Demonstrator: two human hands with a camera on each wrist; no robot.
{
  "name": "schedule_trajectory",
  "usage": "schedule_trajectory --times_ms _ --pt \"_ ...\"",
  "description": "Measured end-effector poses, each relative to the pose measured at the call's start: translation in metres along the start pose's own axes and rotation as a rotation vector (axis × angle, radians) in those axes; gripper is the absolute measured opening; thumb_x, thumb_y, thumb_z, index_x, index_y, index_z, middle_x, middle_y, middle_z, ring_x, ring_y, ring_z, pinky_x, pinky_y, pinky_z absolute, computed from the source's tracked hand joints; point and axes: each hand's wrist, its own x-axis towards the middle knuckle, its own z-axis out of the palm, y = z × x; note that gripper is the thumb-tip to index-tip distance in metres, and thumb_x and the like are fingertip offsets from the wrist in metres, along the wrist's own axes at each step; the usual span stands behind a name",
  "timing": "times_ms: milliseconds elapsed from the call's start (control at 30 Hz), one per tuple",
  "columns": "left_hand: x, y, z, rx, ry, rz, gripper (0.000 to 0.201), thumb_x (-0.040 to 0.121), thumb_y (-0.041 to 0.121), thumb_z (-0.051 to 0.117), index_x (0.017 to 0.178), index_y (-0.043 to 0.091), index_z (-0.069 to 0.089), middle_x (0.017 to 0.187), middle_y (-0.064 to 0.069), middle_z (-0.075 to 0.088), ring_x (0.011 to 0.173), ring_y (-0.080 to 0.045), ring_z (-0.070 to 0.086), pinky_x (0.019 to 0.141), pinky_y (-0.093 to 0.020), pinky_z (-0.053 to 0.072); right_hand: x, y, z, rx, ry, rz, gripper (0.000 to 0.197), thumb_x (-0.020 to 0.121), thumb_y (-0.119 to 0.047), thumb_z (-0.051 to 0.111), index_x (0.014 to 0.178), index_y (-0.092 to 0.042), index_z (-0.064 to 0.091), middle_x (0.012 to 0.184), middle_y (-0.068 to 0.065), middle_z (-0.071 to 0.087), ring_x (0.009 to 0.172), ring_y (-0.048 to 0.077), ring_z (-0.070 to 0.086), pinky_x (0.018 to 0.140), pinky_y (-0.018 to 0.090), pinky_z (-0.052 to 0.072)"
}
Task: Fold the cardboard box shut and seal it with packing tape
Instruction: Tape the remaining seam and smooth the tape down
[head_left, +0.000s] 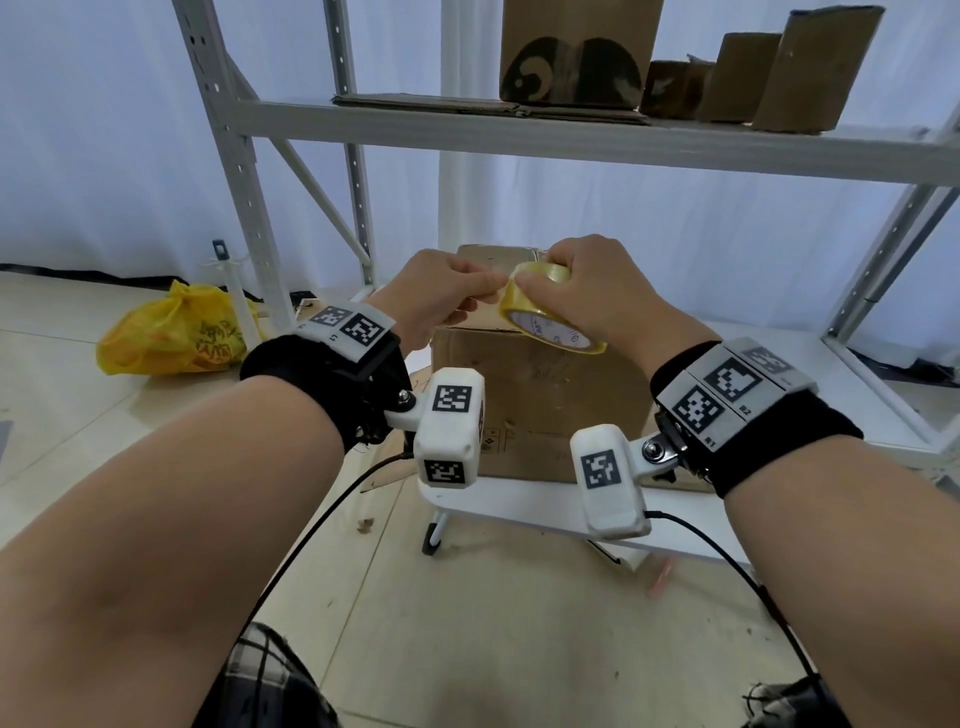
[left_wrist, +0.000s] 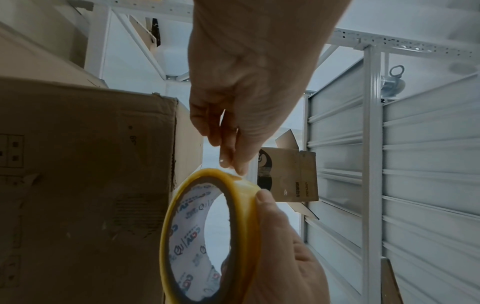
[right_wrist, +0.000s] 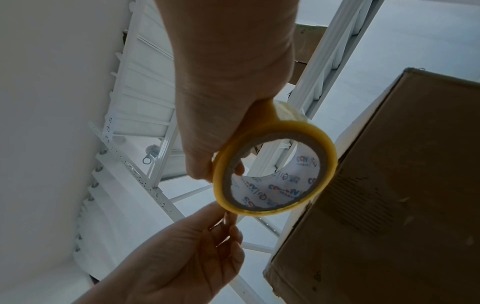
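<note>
While right hand (head_left: 587, 291) grips tape roll (head_left: 545, 317) | left hand (head_left: 441, 296) pinches its rim

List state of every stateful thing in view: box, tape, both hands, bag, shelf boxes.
cardboard box: upright on the white platform, top flaps hidden behind the hands.
tape roll: held above the box, not touching it.
right hand: grips the tape roll.
left hand: fingertips pinch at the roll's rim.
yellow bag: slumped on the floor, knotted.
shelf boxes: standing on the shelf.
</note>
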Motion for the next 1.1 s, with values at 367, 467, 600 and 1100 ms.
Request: schedule_trajectory --times_ms 367,467,600,1100 --pt "-0.002 -0.001 0.008 0.198 0.044 0.092 0.014 0.085 0.015 0.068 0.077 0.003 0.068 0.07 -0.005 0.064 0.064 -0.012 0.055 0.066 -0.022 0.052 0.001 -0.005 -0.002 0.022 -0.001 0.009 0.037 0.086 -0.048 0.061 0.11 -0.021 0.064 0.101 -0.006 0.056 0.093 0.012 0.054 0.079 0.028 0.046" --pt "-0.003 -0.004 0.001 0.253 0.082 0.089 0.019 0.085 0.019 0.069 0.08 0.001 0.069 0.075 -0.008 0.067 0.062 -0.012 0.054 0.064 -0.024 0.051 0.0 0.003 0.005 -0.029 -0.108 0.046 0.031 0.086 -0.046 0.061 0.106 -0.024 0.064 0.104 -0.006 0.058 0.096 0.014 0.055 0.08 0.031 0.047" --pt "-0.003 -0.01 -0.006 0.343 0.102 0.116 0.024 0.087 0.025 0.067 0.081 0.001 0.07 0.071 -0.004 0.066 0.056 -0.007 0.05 0.047 -0.013 0.041 -0.003 0.017 0.007 -0.072 -0.228 0.122 0.026 0.085 -0.046 0.063 0.096 -0.022 0.067 0.102 -0.006 0.059 0.097 0.014 0.055 0.081 0.033 0.044" --pt "0.002 -0.03 -0.004 0.379 0.104 0.06 0.054 0.081 0.042 0.07 0.121 0.007 0.057 0.098 -0.001 0.062 0.094 -0.017 0.058 0.083 -0.03 0.049 0.008 0.01 0.018 -0.133 -0.198 0.186 0.011 0.091 -0.029 0.057 0.088 -0.021 0.062 0.079 -0.008 0.056 0.081 0.013 0.055 0.071 0.029 0.042"
